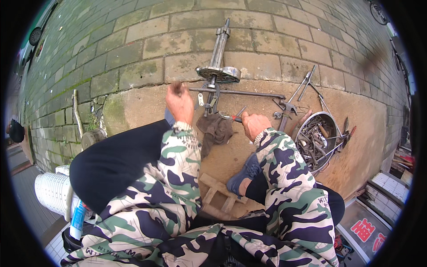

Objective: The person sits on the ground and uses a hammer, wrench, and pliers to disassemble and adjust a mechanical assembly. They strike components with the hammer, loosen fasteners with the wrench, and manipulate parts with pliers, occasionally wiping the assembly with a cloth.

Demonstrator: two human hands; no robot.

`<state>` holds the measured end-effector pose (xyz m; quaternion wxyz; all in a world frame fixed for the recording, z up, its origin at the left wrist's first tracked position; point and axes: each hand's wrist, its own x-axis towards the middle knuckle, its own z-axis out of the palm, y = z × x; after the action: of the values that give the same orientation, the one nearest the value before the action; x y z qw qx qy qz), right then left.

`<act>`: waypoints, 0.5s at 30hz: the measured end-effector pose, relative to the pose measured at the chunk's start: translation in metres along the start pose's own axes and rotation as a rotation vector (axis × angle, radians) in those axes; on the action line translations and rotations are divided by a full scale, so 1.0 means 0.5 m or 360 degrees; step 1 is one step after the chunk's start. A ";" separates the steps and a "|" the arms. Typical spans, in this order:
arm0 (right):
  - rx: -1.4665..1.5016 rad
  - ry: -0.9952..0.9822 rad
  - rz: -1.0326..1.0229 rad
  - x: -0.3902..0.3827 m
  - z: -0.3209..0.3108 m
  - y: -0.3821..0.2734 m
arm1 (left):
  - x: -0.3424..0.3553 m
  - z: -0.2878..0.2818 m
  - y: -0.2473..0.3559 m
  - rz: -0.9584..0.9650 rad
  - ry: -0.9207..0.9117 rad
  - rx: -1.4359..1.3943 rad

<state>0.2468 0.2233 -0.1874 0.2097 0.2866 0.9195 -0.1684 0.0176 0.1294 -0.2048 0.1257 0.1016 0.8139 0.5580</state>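
Note:
My left hand (180,104) is raised beside the metal shaft assembly, its fingers closed; something dark brown shows at the fingertips, too unclear to name. In my right hand (255,126) is a pair of pliers (236,119) with a red and black handle, pointing left above a dark rag (216,130). Beyond both hands lies the greasy shaft assembly (218,53), with a round flange (229,74) partway along it. A long steel bar (249,93) crosses its near end. A small pale metal plate (200,99) lies just right of my left hand.
To the right, a round metal bowl (331,119) holds many tools and parts. A hammer (290,108) and thin metal rods (307,82) lie left of it. A wooden frame (228,204) sits near my shoe (247,171). A white bucket (51,191) stands at left.

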 end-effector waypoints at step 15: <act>-0.0372 0.0028 0.0075 -0.184 -0.037 -0.173 | -0.307 -0.072 -0.101 -0.1659 -0.0881 -0.1314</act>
<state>0.2586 0.1219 -0.1111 0.2375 0.2832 0.9277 -0.0526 0.1503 0.0325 -0.2256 0.6055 -0.2183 0.4174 0.6414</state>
